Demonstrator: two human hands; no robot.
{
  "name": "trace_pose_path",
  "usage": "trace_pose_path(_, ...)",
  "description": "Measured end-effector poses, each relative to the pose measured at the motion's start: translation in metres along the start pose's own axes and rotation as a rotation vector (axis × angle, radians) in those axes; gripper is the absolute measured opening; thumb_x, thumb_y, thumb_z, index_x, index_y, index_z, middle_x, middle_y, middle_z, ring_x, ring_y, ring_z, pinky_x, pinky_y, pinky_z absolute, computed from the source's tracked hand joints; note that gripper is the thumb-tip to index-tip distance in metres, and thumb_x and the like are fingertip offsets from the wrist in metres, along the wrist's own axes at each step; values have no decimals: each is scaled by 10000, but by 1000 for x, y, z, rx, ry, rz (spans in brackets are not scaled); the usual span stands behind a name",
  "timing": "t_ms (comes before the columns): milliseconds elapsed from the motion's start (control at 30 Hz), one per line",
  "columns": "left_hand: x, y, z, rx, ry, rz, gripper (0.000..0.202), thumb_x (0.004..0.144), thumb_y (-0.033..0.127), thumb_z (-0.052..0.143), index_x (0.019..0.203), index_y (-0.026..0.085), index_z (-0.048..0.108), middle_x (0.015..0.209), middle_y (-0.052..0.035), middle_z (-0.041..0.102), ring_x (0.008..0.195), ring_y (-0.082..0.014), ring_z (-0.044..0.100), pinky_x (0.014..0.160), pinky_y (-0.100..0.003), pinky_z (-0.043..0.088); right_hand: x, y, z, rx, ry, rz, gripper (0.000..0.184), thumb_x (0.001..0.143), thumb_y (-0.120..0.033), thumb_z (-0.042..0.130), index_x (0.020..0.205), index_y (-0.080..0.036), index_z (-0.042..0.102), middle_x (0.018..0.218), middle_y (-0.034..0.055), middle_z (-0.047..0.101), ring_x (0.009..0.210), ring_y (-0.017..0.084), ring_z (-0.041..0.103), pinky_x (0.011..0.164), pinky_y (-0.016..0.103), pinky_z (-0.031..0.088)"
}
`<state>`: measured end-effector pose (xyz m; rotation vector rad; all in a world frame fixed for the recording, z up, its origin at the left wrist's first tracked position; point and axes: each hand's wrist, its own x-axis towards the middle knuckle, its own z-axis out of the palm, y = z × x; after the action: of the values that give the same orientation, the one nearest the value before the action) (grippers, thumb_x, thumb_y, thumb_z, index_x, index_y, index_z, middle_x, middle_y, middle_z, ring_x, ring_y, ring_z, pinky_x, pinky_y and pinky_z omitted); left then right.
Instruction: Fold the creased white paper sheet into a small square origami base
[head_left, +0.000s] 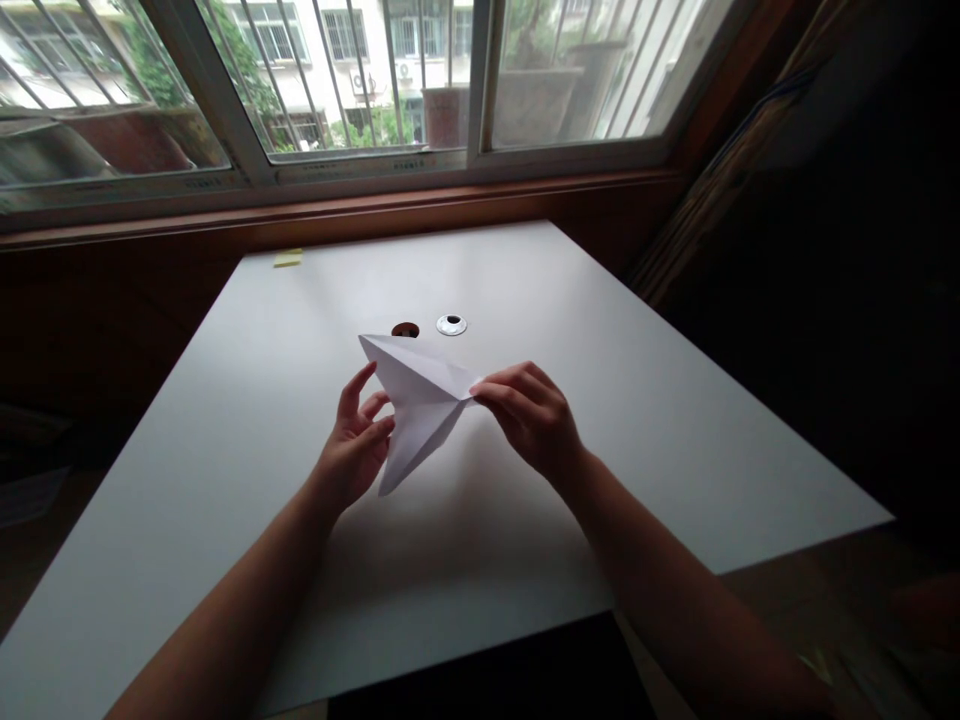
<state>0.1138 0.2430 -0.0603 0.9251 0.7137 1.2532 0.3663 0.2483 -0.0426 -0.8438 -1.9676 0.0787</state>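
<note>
A folded white paper figure (424, 385), with winged flaps and a crease down its middle, is held up over the white table. My right hand (532, 410) pinches its narrow end between thumb and fingers. At the wide, notched end is my left hand (356, 440), its fingers apart and curved along the edge. The left thumb meets or nearly meets the paper; whether it presses on it I cannot tell. Part of the paper's far side is hidden.
The white table (247, 400) has a dark round hole (405, 329) and a silver ring-shaped cap (451, 325) beyond the paper. A yellow sticky note (288, 258) lies at the far left edge. Behind stands a barred window (360, 80); a dark object (495, 675) sits at the near edge.
</note>
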Motion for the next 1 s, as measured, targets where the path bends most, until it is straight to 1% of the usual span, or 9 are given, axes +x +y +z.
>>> trace_pose_path(67, -2, -1, 2, 5, -29, 1, 834, 684, 204, 827, 1375, 441, 426, 1216, -49, 624, 940, -200, 655, 736, -280, 550, 3, -1, -6, -67, -38, -47, 267, 924, -179, 577, 1151, -301, 649, 1010, 52, 690, 923, 230, 576, 823, 419, 505)
trace_pose_path(133, -4, -3, 1, 23, -39, 7, 774, 658, 168, 839, 1318, 404, 511, 1202, -46, 642, 951, -201, 655, 761, -288, 548, 5, -4, -9, -131, -90, -102, 289, 930, -165, 560, 1171, -304, 638, 1029, 50, 691, 933, 235, 574, 830, 431, 493)
trace_pose_path(233, -5, -7, -3, 60, 16, 28, 564, 624, 128, 849, 1129, 302, 669, 1031, -27, 704, 884, -174, 662, 769, -272, 539, 8, -11, -10, -192, -150, -150, 303, 941, -157, 531, 1188, -305, 628, 1031, 50, 685, 940, 240, 570, 815, 431, 478)
trace_pose_path(333, -5, -7, -8, 51, 103, 60, 394, 607, 134, 857, 960, 254, 729, 830, -1, 718, 772, -152, 660, 712, -257, 534, 9, -15, -7, -214, -163, -153, 304, 948, -155, 512, 1189, -307, 619, 1022, 51, 678, 933, 241, 561, 799, 426, 470)
trace_pose_path(400, -5, -5, -9, 22, 136, 69, 355, 601, 141, 859, 916, 254, 740, 755, 14, 709, 722, -142, 653, 679, -249, 530, 10, -17, -5, -212, -163, -147, 304, 947, -149, 511, 1188, -304, 614, 1017, 49, 679, 922, 237, 556, 798, 421, 468)
trace_pose_path(500, -5, -2, -9, -13, 125, 64, 385, 613, 129, 848, 956, 269, 742, 694, 30, 690, 680, -124, 640, 669, -234, 531, 11, -20, 0, -166, -173, -134, 281, 942, -157, 530, 1172, -295, 613, 996, 43, 681, 905, 228, 555, 801, 411, 473)
trace_pose_path(633, -5, -2, -7, -29, 89, 80, 415, 646, 106, 825, 1015, 270, 730, 731, 24, 697, 712, -111, 640, 700, -213, 531, 10, -26, 9, -45, -144, -87, 217, 933, -213, 574, 1128, -291, 629, 938, 36, 675, 873, 215, 557, 788, 390, 491)
trace_pose_path(833, -3, -4, -3, 19, 114, 80, 410, 655, 148, 830, 1037, 252, 723, 884, -18, 723, 777, -133, 650, 697, -226, 527, 6, -33, 24, 75, -49, -11, 207, 925, -206, 587, 1104, -291, 649, 932, 38, 671, 848, 204, 567, 757, 370, 516)
trace_pose_path(1000, -1, -11, -4, 50, 136, 68, 290, 654, 171, 839, 927, 220, 755, 863, -28, 715, 826, -146, 644, 756, -245, 511, 3, -36, 31, 133, 11, 23, 213, 903, -177, 615, 1079, -291, 651, 919, 37, 670, 842, 203, 578, 743, 369, 532)
